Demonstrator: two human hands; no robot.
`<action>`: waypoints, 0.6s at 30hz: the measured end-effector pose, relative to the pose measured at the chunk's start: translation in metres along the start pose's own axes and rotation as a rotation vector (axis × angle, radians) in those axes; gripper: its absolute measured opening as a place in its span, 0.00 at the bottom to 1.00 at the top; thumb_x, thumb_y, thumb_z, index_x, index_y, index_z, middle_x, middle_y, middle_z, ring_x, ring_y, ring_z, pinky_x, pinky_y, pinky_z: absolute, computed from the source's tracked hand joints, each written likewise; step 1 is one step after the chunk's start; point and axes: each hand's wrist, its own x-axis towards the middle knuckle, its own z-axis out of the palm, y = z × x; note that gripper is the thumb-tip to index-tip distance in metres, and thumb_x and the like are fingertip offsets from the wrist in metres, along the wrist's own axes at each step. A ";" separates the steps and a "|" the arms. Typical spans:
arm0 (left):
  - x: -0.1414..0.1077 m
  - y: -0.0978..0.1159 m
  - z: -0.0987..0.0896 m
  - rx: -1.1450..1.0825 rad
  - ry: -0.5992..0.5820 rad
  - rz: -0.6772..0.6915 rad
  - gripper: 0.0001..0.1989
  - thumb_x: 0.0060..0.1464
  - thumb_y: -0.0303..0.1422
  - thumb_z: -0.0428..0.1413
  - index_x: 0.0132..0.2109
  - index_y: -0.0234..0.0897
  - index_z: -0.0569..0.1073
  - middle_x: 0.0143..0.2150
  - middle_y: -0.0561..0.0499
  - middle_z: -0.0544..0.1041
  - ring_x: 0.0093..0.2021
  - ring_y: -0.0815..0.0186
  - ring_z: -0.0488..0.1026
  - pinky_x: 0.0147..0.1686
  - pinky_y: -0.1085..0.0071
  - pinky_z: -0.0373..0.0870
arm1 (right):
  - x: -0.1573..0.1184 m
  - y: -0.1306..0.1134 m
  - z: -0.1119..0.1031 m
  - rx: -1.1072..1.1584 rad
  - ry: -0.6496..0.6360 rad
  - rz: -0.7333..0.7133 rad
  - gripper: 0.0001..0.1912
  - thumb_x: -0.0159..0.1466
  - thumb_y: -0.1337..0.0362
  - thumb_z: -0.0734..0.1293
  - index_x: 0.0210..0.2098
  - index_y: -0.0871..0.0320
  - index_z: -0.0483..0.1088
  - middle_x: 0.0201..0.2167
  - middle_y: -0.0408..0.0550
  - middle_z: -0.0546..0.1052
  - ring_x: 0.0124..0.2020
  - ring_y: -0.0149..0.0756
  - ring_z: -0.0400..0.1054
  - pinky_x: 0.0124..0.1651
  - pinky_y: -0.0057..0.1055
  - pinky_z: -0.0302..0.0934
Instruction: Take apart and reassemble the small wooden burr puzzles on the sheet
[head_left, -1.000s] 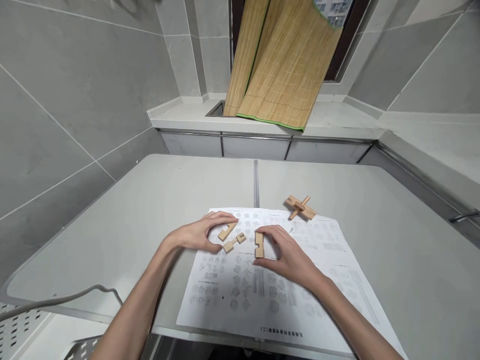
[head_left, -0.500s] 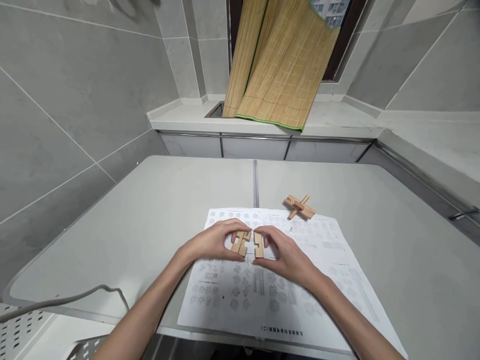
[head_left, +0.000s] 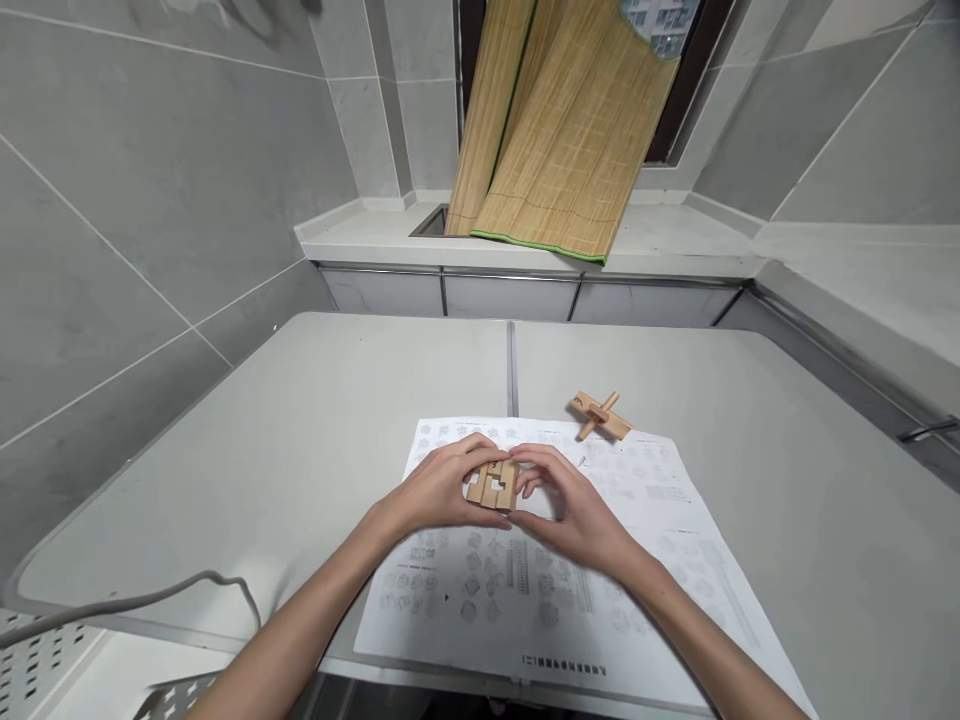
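Notched wooden puzzle pieces [head_left: 483, 494] lie side by side between my fingers, with a small square gap in their middle through which the paper shows. My left hand [head_left: 441, 488] is closed on the left-hand pieces, thumb at the near edge and fingers at the far edge. On the right, my right hand [head_left: 570, 508] pinches the end piece [head_left: 508, 486] between thumb and forefinger, its other fingers curled. That piece now touches the others. Under both hands is a printed instruction sheet [head_left: 622, 640] with rows of small figures.
Beyond the sheet's far edge sits a crossed wooden puzzle assembly [head_left: 600, 416] with a thin rod. The pale table [head_left: 360, 390] has a centre seam. A grey cable [head_left: 150, 598] runs at the near left. A bamboo blind [head_left: 562, 150] hangs over the back ledge [head_left: 367, 236].
My right hand has brought its notched piece leftward against the pieces in my left hand, closing the space between them. The crossed assembly has stayed put.
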 end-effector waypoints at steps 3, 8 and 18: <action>0.000 -0.002 0.001 0.034 0.003 -0.002 0.33 0.49 0.49 0.71 0.61 0.51 0.75 0.55 0.48 0.75 0.49 0.56 0.76 0.46 0.63 0.74 | 0.000 -0.002 0.000 0.045 0.012 0.001 0.27 0.66 0.68 0.71 0.62 0.43 0.65 0.64 0.50 0.66 0.46 0.39 0.75 0.59 0.49 0.71; -0.001 0.000 0.000 0.058 0.017 -0.010 0.32 0.49 0.46 0.72 0.60 0.48 0.73 0.53 0.49 0.75 0.48 0.57 0.76 0.44 0.65 0.73 | 0.000 -0.005 0.000 0.082 0.021 0.017 0.26 0.66 0.67 0.70 0.62 0.44 0.65 0.62 0.49 0.69 0.49 0.40 0.76 0.60 0.48 0.70; -0.003 -0.001 -0.007 0.125 0.038 -0.068 0.29 0.50 0.48 0.69 0.57 0.47 0.76 0.54 0.48 0.76 0.47 0.56 0.77 0.43 0.65 0.73 | 0.000 -0.006 -0.005 0.029 0.122 0.087 0.16 0.70 0.62 0.68 0.56 0.50 0.68 0.44 0.47 0.81 0.43 0.42 0.77 0.57 0.47 0.67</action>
